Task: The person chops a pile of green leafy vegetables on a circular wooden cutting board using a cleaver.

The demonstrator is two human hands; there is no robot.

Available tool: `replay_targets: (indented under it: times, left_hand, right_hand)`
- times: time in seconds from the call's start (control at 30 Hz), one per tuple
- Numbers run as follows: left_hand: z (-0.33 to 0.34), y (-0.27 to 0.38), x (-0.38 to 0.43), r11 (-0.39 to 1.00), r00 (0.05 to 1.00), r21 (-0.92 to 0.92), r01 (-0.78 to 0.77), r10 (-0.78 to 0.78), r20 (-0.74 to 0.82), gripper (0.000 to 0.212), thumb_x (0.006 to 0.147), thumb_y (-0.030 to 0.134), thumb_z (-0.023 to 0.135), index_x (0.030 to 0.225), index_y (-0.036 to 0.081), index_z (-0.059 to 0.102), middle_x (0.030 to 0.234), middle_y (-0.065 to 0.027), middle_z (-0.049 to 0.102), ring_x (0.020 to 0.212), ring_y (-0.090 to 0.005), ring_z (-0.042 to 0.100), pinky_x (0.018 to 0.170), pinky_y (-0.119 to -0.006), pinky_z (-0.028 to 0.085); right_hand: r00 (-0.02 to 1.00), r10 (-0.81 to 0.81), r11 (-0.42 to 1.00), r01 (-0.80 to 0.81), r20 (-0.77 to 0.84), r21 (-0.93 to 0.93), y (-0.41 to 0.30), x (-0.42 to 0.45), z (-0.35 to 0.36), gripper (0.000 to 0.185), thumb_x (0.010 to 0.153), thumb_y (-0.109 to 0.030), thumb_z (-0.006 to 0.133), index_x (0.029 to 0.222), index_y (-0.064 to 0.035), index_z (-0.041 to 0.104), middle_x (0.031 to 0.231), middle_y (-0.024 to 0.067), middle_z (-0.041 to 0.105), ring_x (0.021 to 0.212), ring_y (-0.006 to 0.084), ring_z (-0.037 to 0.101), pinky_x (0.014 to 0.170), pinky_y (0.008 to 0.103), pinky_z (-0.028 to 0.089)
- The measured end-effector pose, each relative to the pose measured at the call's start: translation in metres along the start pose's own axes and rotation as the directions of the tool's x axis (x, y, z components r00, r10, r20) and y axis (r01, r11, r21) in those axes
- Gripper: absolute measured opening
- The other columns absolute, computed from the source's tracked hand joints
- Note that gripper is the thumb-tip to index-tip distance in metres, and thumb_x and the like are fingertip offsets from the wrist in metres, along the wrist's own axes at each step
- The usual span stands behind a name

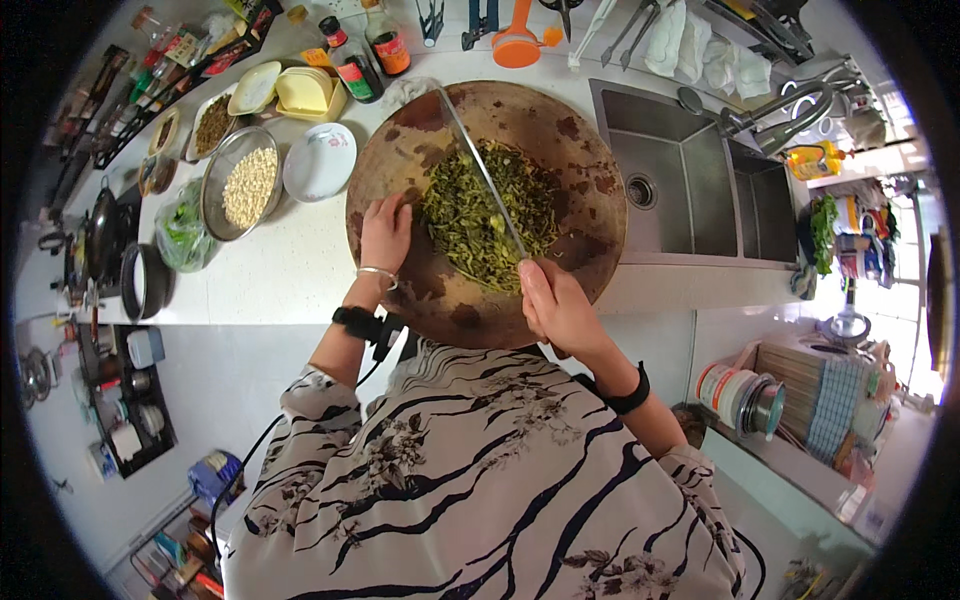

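Note:
A large round wooden chopping board [465, 315] lies on the white counter, with a heap of chopped green leafy vegetable [480, 217] spread over its middle. My right hand [559, 304] grips a knife by its handle at the board's lower right. The knife's blade [484, 169] stands nearly edge-on to me and runs up and left across the heap; whether its edge touches the leaves I cannot tell. On the board's left part rests my left hand [386, 232], fingers a little bent, just beside the heap and apart from the blade.
Left of the board are a white plate [320, 162], a steel bowl of pale kernels or beans [250, 187] and a plastic bag of greens [184, 232]. Sauce bottles [356, 67] stand behind. To the right is a steel double sink [667, 195] with a faucet [787, 120].

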State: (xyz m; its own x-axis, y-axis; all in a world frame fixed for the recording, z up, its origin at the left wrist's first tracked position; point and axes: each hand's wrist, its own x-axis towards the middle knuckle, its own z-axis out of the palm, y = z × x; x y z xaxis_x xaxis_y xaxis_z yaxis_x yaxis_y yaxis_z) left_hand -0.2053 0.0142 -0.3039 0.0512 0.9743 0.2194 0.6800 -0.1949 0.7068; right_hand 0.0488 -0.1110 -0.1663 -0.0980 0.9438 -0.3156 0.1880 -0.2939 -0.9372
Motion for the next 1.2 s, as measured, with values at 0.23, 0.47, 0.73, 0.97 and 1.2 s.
replay_targets:
  times: [0.23, 0.47, 0.73, 0.97, 1.2]
  left_hand:
    - [0.04, 0.052, -0.009, 0.961, 0.966, 0.132, 0.243, -0.252, 0.06, 0.039, 0.087, 0.025, 0.07, 0.111, -0.004, 0.061, 0.106, -0.0227, 0.064, 0.098, -0.0405, 0.06, 0.086, -0.045, 0.049]
    - [0.06, 0.13, -0.018, 0.984, 0.98, 0.065, -0.164, 0.155, 0.124, 0.037, 0.085, 0.016, 0.071, 0.119, 0.005, 0.061, 0.119, -0.019, 0.06, 0.108, -0.0389, 0.057, 0.091, -0.043, 0.049]
    - [0.016, 0.111, -0.074, 0.961, 0.956, -0.219, 0.171, -0.216, -0.201, 0.025, 0.091, 0.015, 0.066, 0.114, 0.004, 0.063, 0.1, -0.0134, 0.063, 0.082, -0.0271, 0.064, 0.074, -0.035, 0.053]
    - [0.041, 0.117, -0.134, 0.953, 0.953, 0.027, 0.301, -0.299, -0.045, 0.079, 0.077, 0.035, 0.081, 0.136, -0.002, 0.044, 0.122, -0.026, 0.052, 0.11, -0.0408, 0.053, 0.094, -0.044, 0.045]
    - [0.085, 0.162, -0.122, 0.878, 0.912, 0.248, 0.41, -0.394, -0.115, 0.097, 0.072, 0.026, 0.084, 0.15, 0.006, 0.029, 0.136, -0.0291, 0.041, 0.122, -0.043, 0.046, 0.101, -0.047, 0.042]
  right_hand:
    - [0.931, 0.226, 0.952, -0.273, 0.287, 0.137, 0.017, 0.019, -0.056, 0.051, 0.102, -0.054, 0.039, 0.084, -0.0072, 0.047, 0.052, -0.0003, 0.041, 0.041, 0.0106, 0.041, 0.041, 0.0299, 0.037]
    - [0.963, 0.198, 0.97, -0.219, 0.186, 0.104, 0.043, 0.021, -0.082, 0.048, 0.104, -0.05, 0.036, 0.082, -0.008, 0.045, 0.05, -0.0005, 0.039, 0.038, 0.0106, 0.04, 0.038, 0.0294, 0.036]
    - [0.949, 0.009, 0.999, -0.02, 0.316, 0.029, -0.004, -0.009, -0.084, 0.048, 0.103, -0.05, 0.04, 0.083, -0.0065, 0.045, 0.055, -0.0008, 0.041, 0.041, 0.01, 0.039, 0.039, 0.0285, 0.035]
    - [0.873, 0.258, 0.964, -0.206, 0.415, -0.166, 0.005, 0.023, -0.088, 0.048, 0.102, -0.051, 0.042, 0.085, -0.006, 0.045, 0.056, -0.001, 0.042, 0.042, 0.0104, 0.04, 0.04, 0.0299, 0.037]
    - [0.803, 0.272, 0.962, -0.222, 0.531, -0.157, 0.023, 0.065, -0.119, 0.047, 0.102, -0.052, 0.042, 0.083, -0.0096, 0.043, 0.054, -0.0014, 0.04, 0.041, 0.0108, 0.039, 0.04, 0.0296, 0.037]
